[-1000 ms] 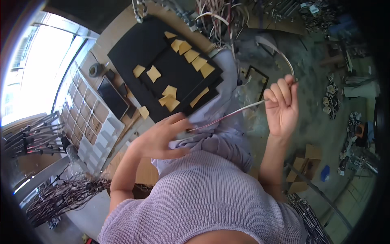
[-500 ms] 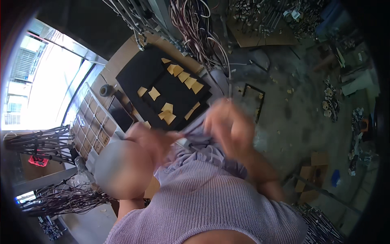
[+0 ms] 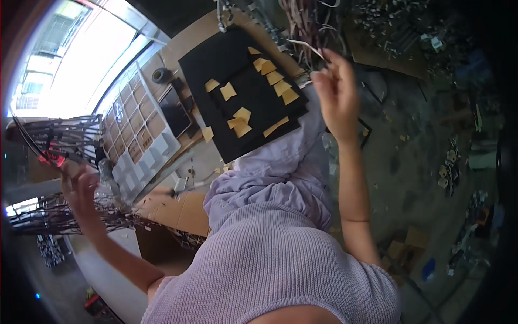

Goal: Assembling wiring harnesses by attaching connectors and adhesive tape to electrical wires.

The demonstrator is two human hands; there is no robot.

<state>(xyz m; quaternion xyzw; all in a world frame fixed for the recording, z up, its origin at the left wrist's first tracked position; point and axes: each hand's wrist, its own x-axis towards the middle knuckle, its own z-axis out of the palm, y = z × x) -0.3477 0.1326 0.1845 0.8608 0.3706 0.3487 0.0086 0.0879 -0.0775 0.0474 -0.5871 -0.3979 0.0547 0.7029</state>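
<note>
My left hand [image 3: 81, 186], slightly smeared by motion, is out at the left beside the hanging bundles of dark cables. Its fingers are closed around thin dark cables [image 3: 27, 137] that arc up and away. At the upper middle, my right hand [image 3: 339, 94] is raised with its thumb and fingers pinching a thin white wire [image 3: 306, 46]. Below and left of that hand lies a stack of black sheets [image 3: 237, 102], dotted with small yellow pieces [image 3: 227, 90], several of them in a row along the right side.
Left of the sheets are a white wire grid [image 3: 135, 119], a roll of tape [image 3: 160, 75] and a dark flat device [image 3: 175, 110]. An open cardboard box [image 3: 178, 211] stands by my left side. More cables [image 3: 307, 24] hang at the top. Scraps litter the floor [image 3: 399, 178].
My hands were together in front of my waist and have spread apart, left hand to the far left, right hand up and right. A pale rounded blur by my left arm is gone.
</note>
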